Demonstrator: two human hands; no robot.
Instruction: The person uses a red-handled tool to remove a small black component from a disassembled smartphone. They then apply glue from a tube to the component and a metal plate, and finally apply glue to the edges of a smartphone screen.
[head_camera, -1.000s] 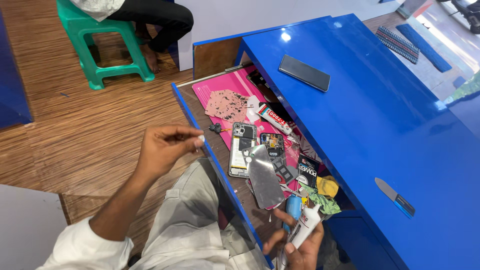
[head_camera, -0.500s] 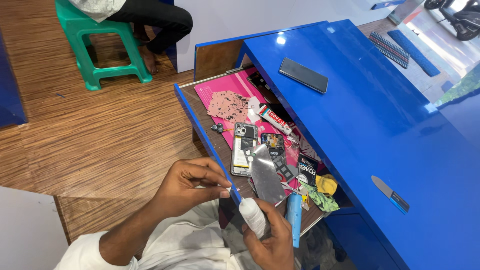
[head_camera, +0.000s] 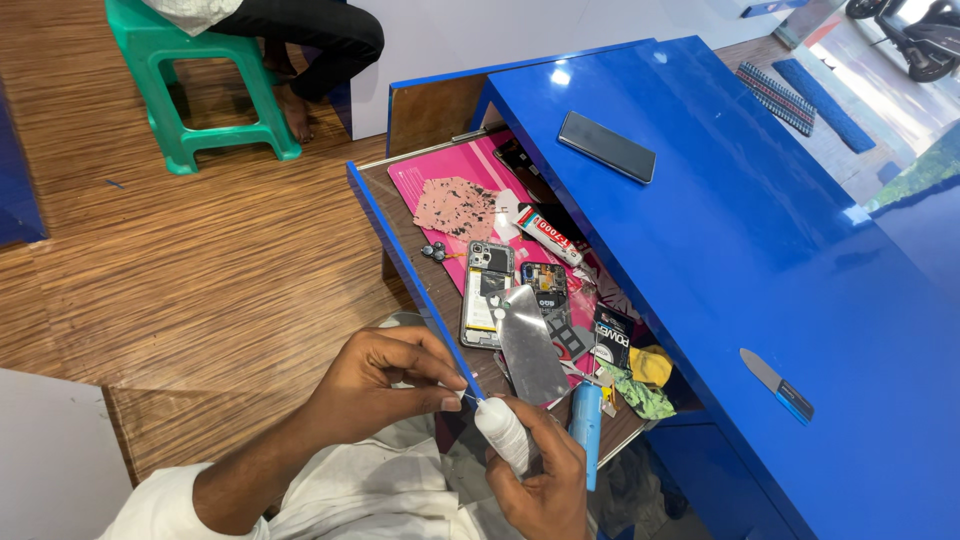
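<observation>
My right hand (head_camera: 545, 480) grips a small white tube (head_camera: 502, 430), tip pointing up and left. The fingertips of my left hand (head_camera: 385, 375) pinch the tube's nozzle end, where a thin pin or cap shows. Both hands hover over the near end of an open blue drawer (head_camera: 395, 240). Inside the drawer, on a pink mat (head_camera: 455, 165), lie an opened phone body (head_camera: 487, 292), a second phone part (head_camera: 545, 290), a shiny grey back cover (head_camera: 533, 345) and a blue tube-shaped tool (head_camera: 586, 425).
A dark phone (head_camera: 606, 146) lies face down on the blue table (head_camera: 760, 250); a blue-handled metal pry tool (head_camera: 777, 384) lies nearer me. A glue tube (head_camera: 548, 234) sits in the drawer. Another person sits on a green stool (head_camera: 190, 90) on the wooden floor.
My right hand raised the white tube from low at the drawer's near end. My left hand came down from above the drawer and took hold of the tube's tip.
</observation>
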